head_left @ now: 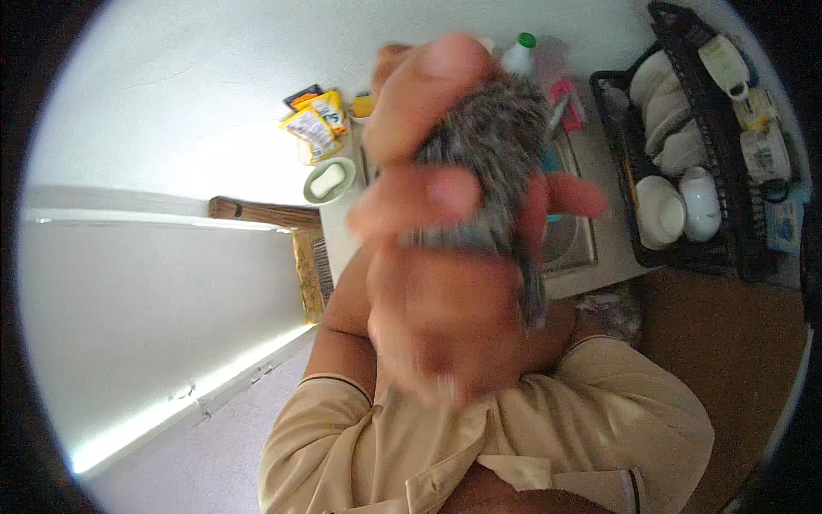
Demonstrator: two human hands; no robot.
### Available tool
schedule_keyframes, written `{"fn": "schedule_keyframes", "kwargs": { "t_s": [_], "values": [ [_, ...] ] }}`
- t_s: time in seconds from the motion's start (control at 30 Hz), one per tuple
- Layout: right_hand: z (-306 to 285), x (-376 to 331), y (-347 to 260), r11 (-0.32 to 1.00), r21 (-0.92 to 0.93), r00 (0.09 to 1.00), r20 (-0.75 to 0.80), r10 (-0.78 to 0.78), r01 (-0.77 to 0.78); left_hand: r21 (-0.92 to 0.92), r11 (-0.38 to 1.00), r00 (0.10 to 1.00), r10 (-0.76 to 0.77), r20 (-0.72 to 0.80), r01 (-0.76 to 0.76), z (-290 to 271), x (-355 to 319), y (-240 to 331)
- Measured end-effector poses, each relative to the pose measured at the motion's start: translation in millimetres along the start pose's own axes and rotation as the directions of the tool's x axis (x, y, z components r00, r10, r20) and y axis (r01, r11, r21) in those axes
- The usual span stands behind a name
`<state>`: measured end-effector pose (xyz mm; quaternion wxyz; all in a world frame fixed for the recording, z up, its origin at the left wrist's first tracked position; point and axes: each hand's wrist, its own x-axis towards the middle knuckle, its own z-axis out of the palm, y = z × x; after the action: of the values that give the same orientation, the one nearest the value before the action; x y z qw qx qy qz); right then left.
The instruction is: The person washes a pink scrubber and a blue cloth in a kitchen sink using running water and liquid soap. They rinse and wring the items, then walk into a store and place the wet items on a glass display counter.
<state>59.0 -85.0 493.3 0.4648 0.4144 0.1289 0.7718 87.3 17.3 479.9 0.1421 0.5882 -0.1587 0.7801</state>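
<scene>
Close before the head camera, both hands are raised around a dark grey, fuzzy, fibrous clump [492, 141]. Motion blur hides its exact kind, and one darker end hangs down on the right. My left hand [415, 128] seems to be the upper one, its fingers closed on the clump's left side. Below it, my right hand [445, 313] appears curled against the clump's underside, badly smeared. A reddish fingertip [578, 195] sticks out at the clump's right; which hand it belongs to is unclear.
Behind the hands is a sink [586, 248] set in a pale counter. A black dish rack [634, 184] with bowls and mugs stands right. At left lie a white soap bar [327, 181] in a green dish [313, 200] and several yellow packets [310, 134]. A green-capped bottle [518, 58] stands behind.
</scene>
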Motion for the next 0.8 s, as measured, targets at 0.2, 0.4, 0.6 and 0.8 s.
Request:
{"fn": "schedule_keyframes", "kwargs": {
  "t_s": [0.2, 0.4, 0.6, 0.8],
  "values": [
    [17.9, -37.5, -48.1, 0.864, -0.394, 0.885, -0.452, 0.113, -0.312, -0.049, 0.932, 0.48, 0.23, 0.847, -0.36, -80.3, 56.4, -36.1],
    [-12.5, -67.7, -160.9, -0.549, -0.025, 0.431, -0.648, -0.628, -0.836, 0.478, 0.874, -0.503, -0.454, 0.736, -0.09, -101.0, -42.5, 1.4],
    [-31.7, -43.6, -195.4, -0.838, 0.538, 0.749, -0.519, -0.411, -0.086, 0.6, 0.799, -0.54, -0.493, 0.682, 0.027, -143.2, -152.7, -8.2],
    [-26.5, -29.1, -204.7, -0.824, 0.553, 0.729, -0.614, -0.304, 0.122, 0.528, 0.773, -0.419, -0.375, 0.827, 0.352, -152.4, -175.3, -18.9]
  ]
}}
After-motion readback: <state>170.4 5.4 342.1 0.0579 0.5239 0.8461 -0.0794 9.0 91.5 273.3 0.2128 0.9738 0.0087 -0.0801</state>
